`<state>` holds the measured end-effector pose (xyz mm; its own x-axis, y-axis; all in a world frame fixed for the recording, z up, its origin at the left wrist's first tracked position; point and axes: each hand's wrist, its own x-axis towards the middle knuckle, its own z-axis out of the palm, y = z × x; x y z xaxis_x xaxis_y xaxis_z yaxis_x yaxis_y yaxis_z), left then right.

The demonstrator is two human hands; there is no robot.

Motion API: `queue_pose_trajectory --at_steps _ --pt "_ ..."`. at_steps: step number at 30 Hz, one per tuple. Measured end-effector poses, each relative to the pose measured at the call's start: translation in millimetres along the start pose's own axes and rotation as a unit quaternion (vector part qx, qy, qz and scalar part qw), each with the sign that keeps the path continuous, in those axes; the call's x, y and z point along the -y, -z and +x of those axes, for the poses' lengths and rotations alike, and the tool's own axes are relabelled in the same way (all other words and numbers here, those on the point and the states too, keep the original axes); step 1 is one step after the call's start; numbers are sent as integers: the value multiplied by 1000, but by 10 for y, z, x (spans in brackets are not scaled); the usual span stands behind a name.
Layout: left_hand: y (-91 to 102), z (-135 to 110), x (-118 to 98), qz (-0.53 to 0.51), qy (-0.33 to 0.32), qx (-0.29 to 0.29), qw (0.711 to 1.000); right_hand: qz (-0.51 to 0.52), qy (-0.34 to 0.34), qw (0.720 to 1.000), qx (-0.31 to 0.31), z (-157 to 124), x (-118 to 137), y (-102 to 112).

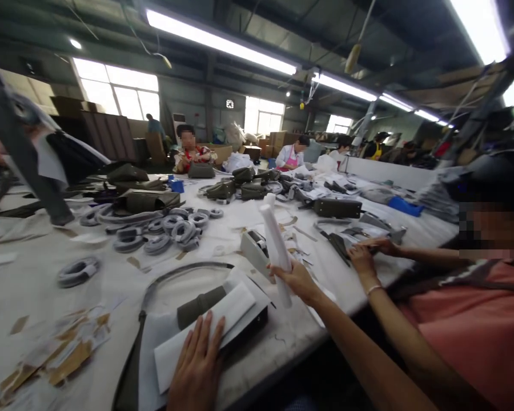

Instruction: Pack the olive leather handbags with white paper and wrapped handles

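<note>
My left hand (201, 357) lies flat, fingers stretched out, on a folded white packing sheet (235, 302). Under that sheet is a dark olive handbag (252, 322), partly hidden by white wrapping, with its long strap (171, 271) looped out over the table. My right hand (297, 282) is closed around a roll of white foam sheet (276, 234), held upright and slightly tilted above the table. Just behind the roll stands a grey-white open piece (255, 254) with something dark inside; I cannot tell its kind.
Coiled, wrapped grey straps (156, 242) and more dark bags (148, 200) cover the white table (124, 319). Brown and clear scraps (68, 354) lie at the front left. A co-worker's hands (364, 260) handle a dark piece close on my right. A slanted grey post (38, 165) rises at left.
</note>
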<state>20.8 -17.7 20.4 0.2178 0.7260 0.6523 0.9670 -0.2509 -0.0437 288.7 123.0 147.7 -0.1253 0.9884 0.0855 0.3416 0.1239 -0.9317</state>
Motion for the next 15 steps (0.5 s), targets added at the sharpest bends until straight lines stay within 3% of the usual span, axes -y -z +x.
queue_pose_trajectory --at_steps 5,9,12,13,15 --pt "51 18 -5 -66 12 21 998 -143 19 989 43 -283 -242 44" --pt "84 46 18 -102 14 41 994 -115 45 991 -45 -304 -305 -45" --pt "76 36 47 -108 8 56 993 62 -46 995 -61 -357 -358 -42" --pt "69 28 54 -111 6 65 992 160 -84 983 -39 -398 -388 -22" --pt "50 11 62 -121 7 75 990 368 -138 919 11 -512 -473 38"
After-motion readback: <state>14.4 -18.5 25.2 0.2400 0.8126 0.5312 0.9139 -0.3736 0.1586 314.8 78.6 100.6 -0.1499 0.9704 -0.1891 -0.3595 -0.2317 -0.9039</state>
